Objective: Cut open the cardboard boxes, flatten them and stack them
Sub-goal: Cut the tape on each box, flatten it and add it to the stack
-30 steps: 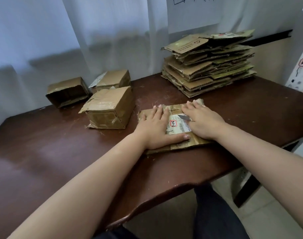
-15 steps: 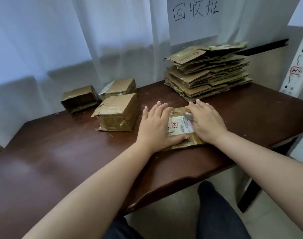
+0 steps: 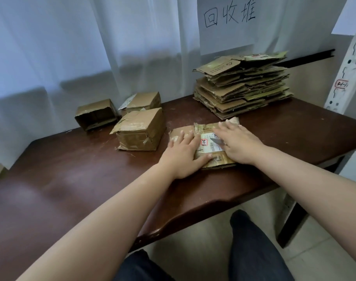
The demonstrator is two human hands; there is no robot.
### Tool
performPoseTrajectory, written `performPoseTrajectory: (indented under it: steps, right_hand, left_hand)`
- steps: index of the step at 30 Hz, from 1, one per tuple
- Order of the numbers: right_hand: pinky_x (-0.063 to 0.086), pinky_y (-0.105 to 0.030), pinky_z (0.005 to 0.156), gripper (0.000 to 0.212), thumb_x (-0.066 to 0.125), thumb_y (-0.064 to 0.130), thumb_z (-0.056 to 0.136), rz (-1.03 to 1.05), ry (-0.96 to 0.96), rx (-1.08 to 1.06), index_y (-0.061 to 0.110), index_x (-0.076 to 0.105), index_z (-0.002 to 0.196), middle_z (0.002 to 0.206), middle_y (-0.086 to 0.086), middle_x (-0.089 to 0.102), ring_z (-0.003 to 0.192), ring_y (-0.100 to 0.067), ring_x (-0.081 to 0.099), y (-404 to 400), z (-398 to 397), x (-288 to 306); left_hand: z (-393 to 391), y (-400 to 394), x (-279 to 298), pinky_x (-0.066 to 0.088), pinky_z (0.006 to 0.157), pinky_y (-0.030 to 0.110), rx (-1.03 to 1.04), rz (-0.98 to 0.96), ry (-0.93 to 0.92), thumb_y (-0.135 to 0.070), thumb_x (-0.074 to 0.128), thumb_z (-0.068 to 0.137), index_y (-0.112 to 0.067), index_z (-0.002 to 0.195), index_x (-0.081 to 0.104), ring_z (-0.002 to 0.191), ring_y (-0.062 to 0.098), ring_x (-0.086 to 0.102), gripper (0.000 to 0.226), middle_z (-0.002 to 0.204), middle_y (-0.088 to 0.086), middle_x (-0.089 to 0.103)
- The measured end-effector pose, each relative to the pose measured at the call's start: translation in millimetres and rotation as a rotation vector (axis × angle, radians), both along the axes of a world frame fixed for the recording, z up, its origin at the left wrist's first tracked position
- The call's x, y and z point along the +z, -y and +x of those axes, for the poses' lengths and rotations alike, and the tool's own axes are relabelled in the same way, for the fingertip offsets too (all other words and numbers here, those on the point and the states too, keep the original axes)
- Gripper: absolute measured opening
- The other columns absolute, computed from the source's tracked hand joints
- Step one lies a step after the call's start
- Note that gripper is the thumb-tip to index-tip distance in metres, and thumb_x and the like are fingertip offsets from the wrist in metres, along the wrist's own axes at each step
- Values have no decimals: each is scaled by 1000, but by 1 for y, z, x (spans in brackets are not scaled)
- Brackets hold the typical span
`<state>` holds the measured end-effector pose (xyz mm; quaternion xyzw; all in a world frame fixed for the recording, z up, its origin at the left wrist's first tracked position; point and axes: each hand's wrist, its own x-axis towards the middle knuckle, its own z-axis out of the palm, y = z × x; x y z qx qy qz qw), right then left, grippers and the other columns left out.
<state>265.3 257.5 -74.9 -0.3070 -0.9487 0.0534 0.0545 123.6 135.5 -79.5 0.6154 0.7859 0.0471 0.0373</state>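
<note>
Broadly, a dark worktop (image 3: 51, 189) carries a flattened-cardboard stack (image 3: 242, 86) far right and three boxes (image 3: 140, 129) left. Nearer, a flattened box (image 3: 211, 147) lies lengthwise away, left hand (image 3: 183, 154) pressing flat-fingered, right hand (image 3: 238, 145) pressing, blade (image 3: 216, 141) beneath.

Flattened box (image 3: 211, 159): brown, white label, lying flat in front of the stack.
Stack (image 3: 242, 86): flattened cardboard, piled high.
3 boxes (image 3: 140, 130): uncut, left of the stack.
</note>
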Motion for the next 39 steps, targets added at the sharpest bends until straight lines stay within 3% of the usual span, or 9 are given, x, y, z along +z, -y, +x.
performPoseTrajectory:
  steps: [6, 15, 17, 19, 23, 27, 30, 34, 39]
  right_hand:
    - [3, -47, 117, 56, 35, 26, 99, -32, 43, -15, 28, 16, 152, 162, 1, 5, 148, -19, -1, -2, -24, -15]
    - [12, -43, 118, 53, 37, 25, 98, -113, 9, -9, 28, 26, 150, 160, 3, 17, 147, -18, 12, -6, -27, -18]
    - [26, -38, 113, 42, 39, 29, 101, -253, -164, -39, 27, 42, 143, 151, 0, 38, 141, -22, 30, -3, -20, -8]
    - [40, -37, 97, 34, 39, 30, 102, -338, -458, -140, 21, 59, 128, 128, -6, 61, 122, -29, 50, -2, -11, 6]
    - [48, -44, 85, 31, 36, 31, 102, -117, -686, -283, 18, 61, 114, 104, -6, 68, 98, -31, 61, -12, 13, 30]
    - [44, -38, 77, 33, 33, 36, 101, -70, -579, -448, 20, 62, 105, 100, -3, 66, 97, -31, 60, -18, 31, 35]
    - [41, -34, 72, 40, 39, 50, 96, -149, -404, -506, 17, 60, 88, 95, -7, 63, 96, -33, 60, -12, 33, 30]
    - [40, -32, 71, 49, 51, 64, 84, -253, -202, -496, 17, 59, 95, 98, -3, 61, 99, -29, 60, -5, 28, 13]
    - [42, -32, 71, 53, 55, 62, 84, -264, -256, -527, 16, 61, 109, 106, -2, 65, 100, -27, 61, 0, 34, 4]
  left_hand:
    - [6, -9, -19, 4, 119, 50, 9, -3, -68, -63, 24, 95, -20, 155, 5, 149, 25, -6, 76, 163, 5, -1]
    - [1, -14, -14, 9, 118, 50, 34, -34, -5, -67, 33, 91, -23, 153, 16, 148, 26, 5, 78, 161, 4, 10]
    - [0, -13, 0, 11, 118, 48, 49, -68, 147, -67, 47, 87, -25, 152, 18, 147, 26, 10, 83, 161, 2, 13]
    - [-4, -11, 11, 17, 118, 46, 36, -18, 238, -65, 59, 81, -23, 152, 23, 146, 27, 17, 89, 158, 3, 19]
    - [-9, -1, 21, 25, 115, 51, 51, 236, 227, -64, 62, 79, -19, 149, 31, 143, 25, 25, 88, 154, 4, 31]
    - [-14, 10, 24, 32, 107, 31, 180, 267, 347, -53, 59, 88, -9, 149, 28, 137, 23, 35, 81, 149, 12, 37]
    - [-16, 17, 17, 36, 98, 29, 244, 259, 366, -48, 58, 91, -5, 145, 32, 129, 25, 43, 74, 141, 15, 46]
    - [-13, 23, 9, 35, 101, 29, 280, 169, 381, -52, 56, 91, -5, 148, 26, 132, 29, 42, 79, 146, 14, 43]
    - [-5, 22, 11, 33, 103, 28, 272, 255, 425, -44, 70, 83, -13, 147, 28, 130, 28, 41, 82, 141, 17, 43]
